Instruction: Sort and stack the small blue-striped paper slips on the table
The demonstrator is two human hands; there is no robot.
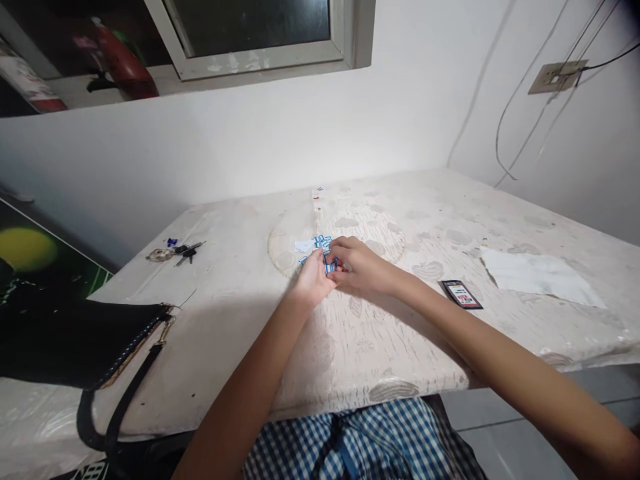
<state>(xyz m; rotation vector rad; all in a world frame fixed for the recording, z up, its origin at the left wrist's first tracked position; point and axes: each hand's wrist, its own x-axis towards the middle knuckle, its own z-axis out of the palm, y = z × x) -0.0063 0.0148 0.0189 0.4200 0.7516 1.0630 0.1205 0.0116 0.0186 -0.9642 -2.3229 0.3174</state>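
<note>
Both hands meet over the middle of the table. My left hand (316, 279) is closed round a small blue-and-white piece (331, 267), whose exact kind I cannot make out. From the right, my right hand (357, 263) reaches over it, its fingers bent and pinching at the same piece. Just beyond the fingertips lie several more blue-and-white pieces (323, 241), partly covered by the hands. A small white scrap (303, 246) rests beside them on the left.
A black bag (75, 340) with a strap lies at the left, with keys (186, 251) farther back. On the right are a small dark packet (461, 294) and a white cloth or paper sheet (543, 275). The patterned tablecloth (240, 320) runs back to the wall.
</note>
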